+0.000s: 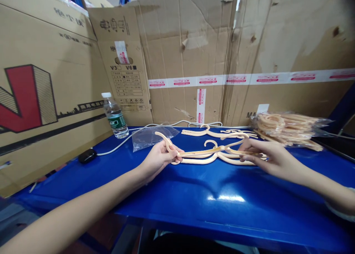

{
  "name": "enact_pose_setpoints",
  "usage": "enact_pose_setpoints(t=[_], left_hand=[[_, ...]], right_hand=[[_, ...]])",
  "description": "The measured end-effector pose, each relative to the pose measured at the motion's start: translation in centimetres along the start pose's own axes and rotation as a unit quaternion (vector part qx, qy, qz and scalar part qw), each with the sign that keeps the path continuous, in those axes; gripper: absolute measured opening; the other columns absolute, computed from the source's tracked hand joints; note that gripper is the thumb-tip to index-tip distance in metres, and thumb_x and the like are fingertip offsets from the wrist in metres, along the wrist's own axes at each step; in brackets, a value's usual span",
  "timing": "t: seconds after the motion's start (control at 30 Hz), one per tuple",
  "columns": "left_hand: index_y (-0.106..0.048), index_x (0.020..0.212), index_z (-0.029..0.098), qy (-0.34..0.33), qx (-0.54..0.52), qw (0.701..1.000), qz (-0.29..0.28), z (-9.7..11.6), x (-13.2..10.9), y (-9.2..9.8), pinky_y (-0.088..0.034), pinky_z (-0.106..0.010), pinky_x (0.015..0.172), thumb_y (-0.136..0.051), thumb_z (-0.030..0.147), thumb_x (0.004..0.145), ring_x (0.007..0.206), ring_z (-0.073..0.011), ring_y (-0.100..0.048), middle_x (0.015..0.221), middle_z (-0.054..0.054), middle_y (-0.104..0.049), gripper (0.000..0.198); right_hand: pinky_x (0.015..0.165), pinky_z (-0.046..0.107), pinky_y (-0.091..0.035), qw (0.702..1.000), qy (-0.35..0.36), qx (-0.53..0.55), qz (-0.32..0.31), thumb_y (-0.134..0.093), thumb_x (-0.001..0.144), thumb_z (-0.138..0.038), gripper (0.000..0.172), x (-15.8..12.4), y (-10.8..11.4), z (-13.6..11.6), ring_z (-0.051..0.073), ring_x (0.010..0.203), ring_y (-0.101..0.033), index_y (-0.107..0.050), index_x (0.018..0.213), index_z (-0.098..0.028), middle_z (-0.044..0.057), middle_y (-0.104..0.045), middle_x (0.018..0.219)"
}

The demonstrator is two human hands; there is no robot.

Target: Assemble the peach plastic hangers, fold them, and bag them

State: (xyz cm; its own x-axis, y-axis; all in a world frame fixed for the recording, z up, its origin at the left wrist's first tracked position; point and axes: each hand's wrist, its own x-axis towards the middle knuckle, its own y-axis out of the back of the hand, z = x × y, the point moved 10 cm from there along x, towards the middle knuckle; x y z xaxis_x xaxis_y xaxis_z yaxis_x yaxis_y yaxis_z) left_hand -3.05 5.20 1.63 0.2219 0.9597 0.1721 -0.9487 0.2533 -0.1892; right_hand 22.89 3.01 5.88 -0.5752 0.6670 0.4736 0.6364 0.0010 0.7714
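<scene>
A cream-coloured clothes hanger (203, 151) is held up by its two ends above the blue table. My left hand (158, 157) pinches its left end between thumb and fingers. Around the other end, my right hand (273, 158) is closed with bent fingers, partly hiding it. Beneath and just behind it, another cream hanger (198, 161) lies on the table, its hook pointing away from me. Farther back rest more hangers (194, 132), some overlapping.
Bagged hangers (283, 126) are piled at the back right of the blue table (188, 198). A clear plastic bag (146, 137), a water bottle (115, 117), a black mouse-like object (87, 156) and a white cable (113, 149) occupy the left. Cardboard (183, 54) walls the back.
</scene>
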Motion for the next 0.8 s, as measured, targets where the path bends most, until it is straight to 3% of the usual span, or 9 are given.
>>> enact_pose_setpoints(t=[0.23, 0.37, 0.53, 0.67, 0.8], left_hand=[[-0.053, 0.07, 0.014, -0.036, -0.005, 0.998, 0.048, 0.5, 0.2, 1.2, -0.049, -0.023, 0.056, -0.091, 0.03, 0.054, 0.056, -0.012, -0.061, 0.068, -0.004, -0.069, 0.044], [-0.054, 0.071, 0.014, -0.025, -0.036, 0.997, 0.058, 0.6, 0.2, 1.3, -0.053, -0.024, 0.065, -0.09, 0.025, 0.056, 0.062, -0.0129, -0.066, 0.074, -0.003, -0.07, 0.041], [-0.059, 0.074, 0.013, 0.0, -0.028, 0.997, 0.072, 0.9, 0.2, 1.4, -0.05, -0.021, 0.058, -0.084, 0.018, 0.062, 0.061, -0.0142, -0.067, 0.067, 0.0, -0.065, 0.028], [-0.063, 0.082, 0.014, 0.012, -0.086, 0.987, 0.138, 1.7, 0.3, 3.5, -0.053, -0.025, 0.066, -0.069, 0.016, 0.07, 0.068, -0.0148, -0.068, 0.089, -0.005, -0.07, 0.013], [-0.061, 0.08, 0.015, -0.029, -0.059, 0.978, 0.199, 4.0, 0.8, 6.6, -0.041, -0.016, 0.048, -0.068, 0.017, 0.07, 0.048, -0.0051, -0.051, 0.07, 0.002, -0.063, 0.012]], right_hand=[[0.064, 0.027, -0.051, 0.996, -0.048, 0.062, -0.038, -0.053, 0.094, -0.038, 0.02, -0.2, -1.3, 0.2, 0.017, 0.069, -0.066, -0.059, 0.098, -0.019, 0.004, -0.069, 0.078], [0.062, 0.029, -0.054, 0.992, -0.067, 0.104, -0.024, -0.054, 0.093, -0.041, 0.026, -0.1, -1.0, 0.7, 0.018, 0.067, -0.067, -0.058, 0.105, -0.018, 0.005, -0.069, 0.077], [0.049, 0.028, -0.052, 0.982, -0.114, 0.153, 0.009, -0.059, 0.089, -0.046, 0.034, 0.1, -0.4, 1.3, 0.017, 0.054, -0.064, -0.057, 0.106, -0.017, 0.003, -0.065, 0.067], [0.043, 0.025, -0.047, 0.979, -0.125, 0.159, -0.008, -0.059, 0.088, -0.046, 0.034, 0.1, 0.0, 1.1, 0.015, 0.049, -0.061, -0.057, 0.105, -0.016, 0.0, -0.061, 0.059], [0.047, 0.025, -0.048, 0.977, -0.13, 0.161, -0.042, -0.062, 0.087, -0.046, 0.035, -0.1, 0.3, 1.7, 0.016, 0.054, -0.063, -0.058, 0.104, -0.016, 0.002, -0.065, 0.064]])
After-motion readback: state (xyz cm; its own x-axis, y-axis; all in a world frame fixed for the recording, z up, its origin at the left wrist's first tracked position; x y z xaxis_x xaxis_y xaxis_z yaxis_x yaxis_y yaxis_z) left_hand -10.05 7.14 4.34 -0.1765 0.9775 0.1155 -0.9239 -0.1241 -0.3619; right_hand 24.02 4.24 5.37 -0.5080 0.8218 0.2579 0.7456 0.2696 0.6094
